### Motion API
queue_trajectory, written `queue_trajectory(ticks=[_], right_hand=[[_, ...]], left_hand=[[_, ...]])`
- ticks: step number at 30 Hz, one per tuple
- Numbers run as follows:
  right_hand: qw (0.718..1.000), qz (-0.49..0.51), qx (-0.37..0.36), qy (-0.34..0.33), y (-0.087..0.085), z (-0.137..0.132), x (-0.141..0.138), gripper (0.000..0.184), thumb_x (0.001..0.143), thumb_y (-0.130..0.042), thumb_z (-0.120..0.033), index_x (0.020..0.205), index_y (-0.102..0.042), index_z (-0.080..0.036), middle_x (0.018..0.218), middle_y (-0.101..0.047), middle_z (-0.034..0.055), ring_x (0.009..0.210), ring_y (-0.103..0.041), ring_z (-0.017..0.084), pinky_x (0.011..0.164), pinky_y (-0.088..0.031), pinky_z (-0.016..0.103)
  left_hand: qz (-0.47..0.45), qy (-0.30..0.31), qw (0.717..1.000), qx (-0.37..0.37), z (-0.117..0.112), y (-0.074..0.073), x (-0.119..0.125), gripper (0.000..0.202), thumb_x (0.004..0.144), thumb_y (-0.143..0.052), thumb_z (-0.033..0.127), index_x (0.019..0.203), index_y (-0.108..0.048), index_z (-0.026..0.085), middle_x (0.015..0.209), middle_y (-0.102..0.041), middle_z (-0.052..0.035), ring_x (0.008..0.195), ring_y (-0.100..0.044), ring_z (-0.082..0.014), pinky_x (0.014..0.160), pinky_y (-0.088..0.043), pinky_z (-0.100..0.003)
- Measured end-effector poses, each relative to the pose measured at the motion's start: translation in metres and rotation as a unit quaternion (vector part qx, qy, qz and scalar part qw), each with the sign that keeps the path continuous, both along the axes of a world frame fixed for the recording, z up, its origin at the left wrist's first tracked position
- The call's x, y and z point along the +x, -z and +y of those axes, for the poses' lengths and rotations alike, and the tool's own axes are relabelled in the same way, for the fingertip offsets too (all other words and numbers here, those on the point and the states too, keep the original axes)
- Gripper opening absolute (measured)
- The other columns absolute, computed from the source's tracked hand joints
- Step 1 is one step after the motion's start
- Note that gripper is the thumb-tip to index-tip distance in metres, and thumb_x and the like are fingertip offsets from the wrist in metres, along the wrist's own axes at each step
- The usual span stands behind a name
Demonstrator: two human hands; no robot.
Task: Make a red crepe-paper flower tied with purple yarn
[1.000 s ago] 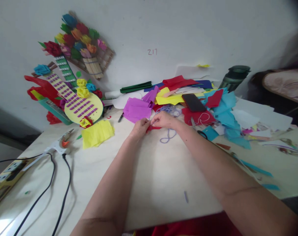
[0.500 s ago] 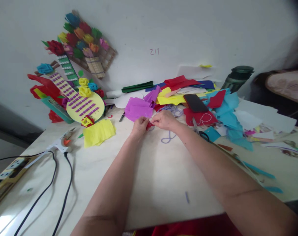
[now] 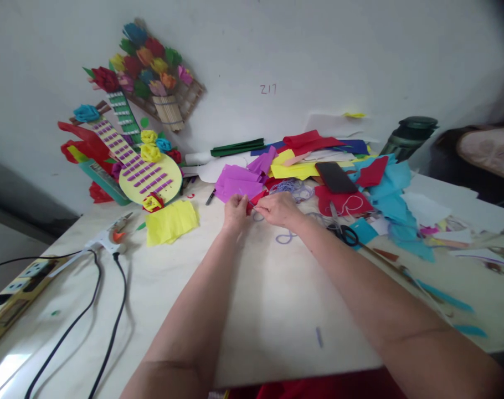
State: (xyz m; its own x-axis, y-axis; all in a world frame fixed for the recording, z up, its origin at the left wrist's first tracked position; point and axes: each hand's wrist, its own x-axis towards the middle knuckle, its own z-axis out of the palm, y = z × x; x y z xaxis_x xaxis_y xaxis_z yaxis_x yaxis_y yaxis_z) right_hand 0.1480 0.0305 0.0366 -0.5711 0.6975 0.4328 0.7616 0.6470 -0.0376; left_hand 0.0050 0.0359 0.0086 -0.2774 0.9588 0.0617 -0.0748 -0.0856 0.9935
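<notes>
My left hand (image 3: 236,213) pinches a small piece of red crepe paper (image 3: 258,197). Close beside it, my right hand (image 3: 279,209) is closed with its fingertips on a thin lavender string at the red paper. A loop of this string (image 3: 286,238) lies on the table below my right hand, and a tangled bundle of it (image 3: 293,188) is just behind. Folded purple crepe paper (image 3: 237,183) lies right beyond my left hand. The fingers partly hide the red piece and its contact with the string.
Scissors (image 3: 344,234), a phone (image 3: 334,177) and blue paper (image 3: 387,188) lie at right, before a dark green bottle (image 3: 410,137). At left are yellow paper (image 3: 171,223), a white glue gun (image 3: 105,241), its cord and a paper-flower guitar (image 3: 150,180). A power strip (image 3: 19,293) sits far left.
The view has shifted slightly, so the scene sits a little further right. My hands stay close together at the red paper, and more of its red shows between them.
</notes>
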Motion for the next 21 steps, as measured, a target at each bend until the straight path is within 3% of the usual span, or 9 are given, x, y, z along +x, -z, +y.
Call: queue_trajectory(ticks=[3, 15, 17, 21], right_hand=[[1.0, 0.005, -0.004, 0.014, 0.003, 0.0, -0.003, 0.031, 0.086, -0.044, -0.033, 0.081, -0.071, -0.018, 0.079, -0.071, 0.0084, 0.068, -0.057, 0.017, 0.058, -0.026, 0.028], [0.992, 0.123, -0.014, 0.01, 0.013, 0.002, -0.009, 0.026, 0.084, -0.046, -0.029, 0.071, -0.065, -0.018, 0.066, -0.063, 0.0037, 0.06, -0.049, 0.014, 0.058, -0.027, 0.026], [0.986, 0.167, -0.01, -0.023, 0.015, 0.003, -0.01, 0.026, 0.084, -0.046, -0.028, 0.067, -0.063, -0.017, 0.069, -0.062, 0.004, 0.064, -0.049, 0.014, 0.06, -0.031, 0.026], [0.957, 0.243, 0.009, -0.158, 0.013, 0.004, -0.016, 0.025, 0.082, -0.047, -0.024, 0.061, -0.058, -0.018, 0.1, -0.063, 0.0085, 0.092, -0.052, 0.018, 0.081, -0.039, 0.032]], left_hand=[[0.01, -0.003, 1.0, 0.01, -0.002, -0.002, 0.001, 0.02, 0.08, -0.05, 0.023, 0.063, -0.044, 0.017, 0.04, -0.045, 0.0046, 0.035, -0.036, -0.0062, 0.04, -0.024, -0.018], [-0.164, 0.007, 0.986, 0.014, -0.007, -0.009, 0.005, 0.017, 0.08, -0.05, 0.023, 0.067, -0.04, 0.018, 0.041, -0.044, 0.0056, 0.031, -0.026, -0.0033, 0.037, -0.013, -0.018], [-0.19, 0.007, 0.982, 0.01, -0.007, -0.009, 0.004, 0.018, 0.079, -0.051, 0.023, 0.065, -0.04, 0.017, 0.041, -0.042, 0.0059, 0.031, -0.024, -0.0028, 0.037, -0.012, -0.018], [-0.229, 0.002, 0.973, -0.007, -0.004, -0.007, 0.002, 0.02, 0.077, -0.052, 0.02, 0.063, -0.037, 0.018, 0.041, -0.036, 0.008, 0.03, -0.022, -0.0023, 0.036, -0.01, -0.018]])
